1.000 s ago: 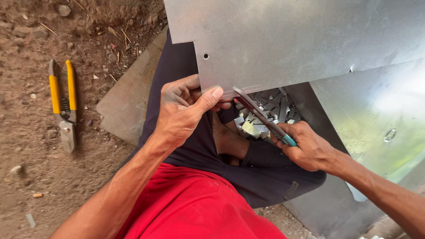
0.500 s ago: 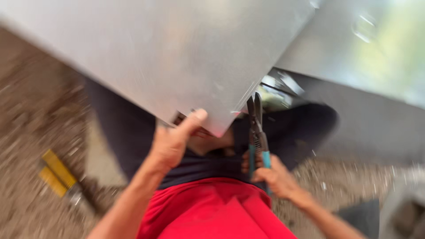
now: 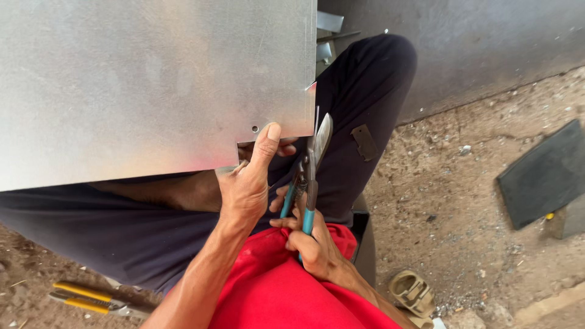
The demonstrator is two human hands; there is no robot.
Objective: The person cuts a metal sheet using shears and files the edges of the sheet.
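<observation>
A person seen from above is sitting on bare dirt ground, wearing a red shirt and dark trousers. A large sheet of galvanised metal [image 3: 152, 85] is filling the upper left of the frame, resting over the person's lap. The left hand [image 3: 247, 183], at the centre of the frame, is gripping the sheet's lower edge, with the thumb pressing flat on top beside a small punched hole [image 3: 255, 129] near a notched corner. The right hand [image 3: 314, 244], just below and right of centre, is closing around the teal handles of a pair of tin snips [image 3: 309, 176], whose blades are pointing up toward the sheet's lower right corner and appear to be just touching its edge. A second pair of snips with yellow handles [image 3: 91, 298] is lying on the ground at lower left. A dark flat slab [image 3: 545, 173] is lying at the right, and a tan sandal [image 3: 411, 292] is sitting near the bottom right.
</observation>
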